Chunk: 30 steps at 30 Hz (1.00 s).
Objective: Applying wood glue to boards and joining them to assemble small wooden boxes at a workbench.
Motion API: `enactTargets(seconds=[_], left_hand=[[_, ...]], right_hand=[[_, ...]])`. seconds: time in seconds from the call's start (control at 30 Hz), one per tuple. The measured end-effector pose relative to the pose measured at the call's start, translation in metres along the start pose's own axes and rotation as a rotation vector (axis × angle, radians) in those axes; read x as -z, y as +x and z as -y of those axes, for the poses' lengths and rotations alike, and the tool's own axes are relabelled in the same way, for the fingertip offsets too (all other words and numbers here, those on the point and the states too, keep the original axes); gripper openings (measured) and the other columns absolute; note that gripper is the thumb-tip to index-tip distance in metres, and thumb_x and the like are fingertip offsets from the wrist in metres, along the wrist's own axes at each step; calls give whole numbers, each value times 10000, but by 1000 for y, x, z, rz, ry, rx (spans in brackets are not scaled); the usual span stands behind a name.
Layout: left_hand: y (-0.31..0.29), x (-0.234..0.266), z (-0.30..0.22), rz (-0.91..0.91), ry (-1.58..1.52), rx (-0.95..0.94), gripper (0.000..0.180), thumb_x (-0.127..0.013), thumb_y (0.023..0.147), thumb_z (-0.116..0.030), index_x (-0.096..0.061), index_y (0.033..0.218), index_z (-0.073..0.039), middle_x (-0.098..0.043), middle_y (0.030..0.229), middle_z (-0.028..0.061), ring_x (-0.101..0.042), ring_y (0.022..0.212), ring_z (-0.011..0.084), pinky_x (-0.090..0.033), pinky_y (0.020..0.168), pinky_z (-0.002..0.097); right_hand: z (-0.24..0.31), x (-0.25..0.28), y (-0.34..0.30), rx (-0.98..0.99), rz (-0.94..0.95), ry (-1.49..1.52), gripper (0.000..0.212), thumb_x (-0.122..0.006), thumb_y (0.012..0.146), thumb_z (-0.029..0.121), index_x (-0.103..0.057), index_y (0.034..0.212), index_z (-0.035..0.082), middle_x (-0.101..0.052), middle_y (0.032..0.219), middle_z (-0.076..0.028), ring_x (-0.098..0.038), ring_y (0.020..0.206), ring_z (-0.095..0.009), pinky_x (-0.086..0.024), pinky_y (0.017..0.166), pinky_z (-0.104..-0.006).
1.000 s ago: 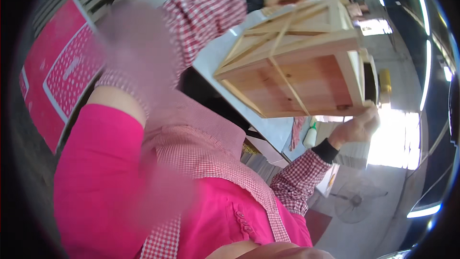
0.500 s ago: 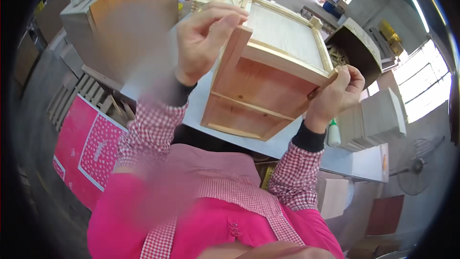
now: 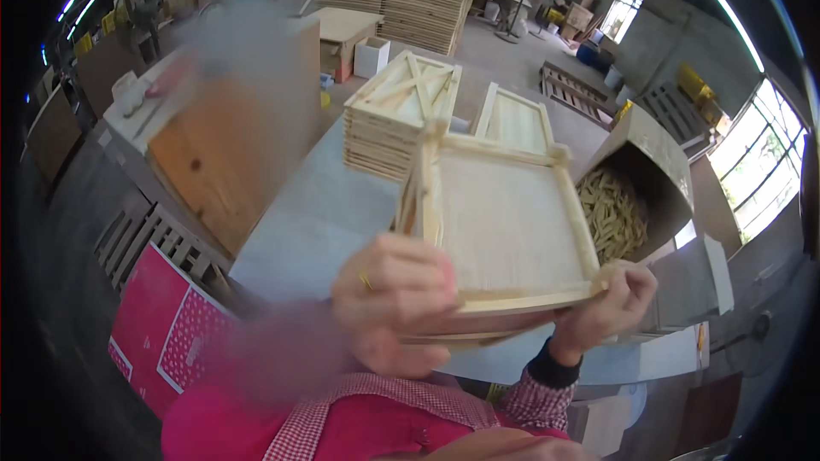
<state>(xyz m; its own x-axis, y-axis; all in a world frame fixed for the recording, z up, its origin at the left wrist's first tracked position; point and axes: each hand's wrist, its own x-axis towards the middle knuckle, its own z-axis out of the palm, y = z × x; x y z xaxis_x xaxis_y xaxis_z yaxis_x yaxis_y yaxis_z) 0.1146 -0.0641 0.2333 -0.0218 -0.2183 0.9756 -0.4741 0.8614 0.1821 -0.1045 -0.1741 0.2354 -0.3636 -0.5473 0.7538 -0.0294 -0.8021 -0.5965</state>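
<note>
Two near corners of a wooden crate (image 3: pixel 512 226)
Left hand (image 3: pixel 397 290), fingers curled together, grip unclear; right hand (image 3: pixel 605 312) pinches its corner; crate over pale table (image 3: pixel 295 243); beyond, an open carton (image 3: pixel 658 149) of wood pieces (image 3: pixel 613 215), then stacked frames (image 3: pixel 376 145).

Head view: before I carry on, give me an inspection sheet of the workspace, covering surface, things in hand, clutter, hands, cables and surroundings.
Surface: pale table, partly hidden by the box.
Things in hand: wooden box, pale panel facing up within a raised rim; whether it rests on the table is hidden.
Clutter: stack of braced frames and framed panel beyond the box; carton of wood pieces to its right.
Hands: left hand at the box's near left corner, blurred, grip unclear; right hand gripping the near right corner.
Cables: nothing seen.
Surroundings: plank stack in the background; bright window on the right.
</note>
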Motion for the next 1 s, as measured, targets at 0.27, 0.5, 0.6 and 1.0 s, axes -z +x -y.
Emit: enactTargets(seconds=[0.27,0.5,0.6,1.0], left_hand=[[55,16,-2,488,-131,150,375,-747,732,-244,-643,987,10,-626,1060,154,-653,877,317,-545,726,361],[54,70,94,23,46,870,345,-509,916,-159,-558,1213,11,-564,1232,137,-535,1155,227,-429,960,345],[50,54,88,-82,-756,1366,439,-351,987,-236,-457,1333,12,-499,1330,124,-454,1242,214,-294,1079,316],[42,16,90,-105,-260,1275,448,-349,1015,-347,-440,1329,-41,-523,1280,89,-469,1189,155,-351,1006,315]], right_hand=[[-83,-63,52,-401,434,102,120,-534,876,42,-532,757,24,-479,693,20,-432,661,-64,-354,597,-211],[-56,-71,30,-493,168,-203,210,-576,917,127,-549,739,19,-481,661,60,-402,614,-30,-330,548,-204],[-64,-67,32,-446,132,-244,225,-586,918,137,-552,732,14,-487,657,67,-396,603,-22,-325,534,-201],[-85,-59,52,-527,473,-16,223,-598,919,139,-576,734,17,-498,648,71,-399,584,-1,-314,523,-185]])
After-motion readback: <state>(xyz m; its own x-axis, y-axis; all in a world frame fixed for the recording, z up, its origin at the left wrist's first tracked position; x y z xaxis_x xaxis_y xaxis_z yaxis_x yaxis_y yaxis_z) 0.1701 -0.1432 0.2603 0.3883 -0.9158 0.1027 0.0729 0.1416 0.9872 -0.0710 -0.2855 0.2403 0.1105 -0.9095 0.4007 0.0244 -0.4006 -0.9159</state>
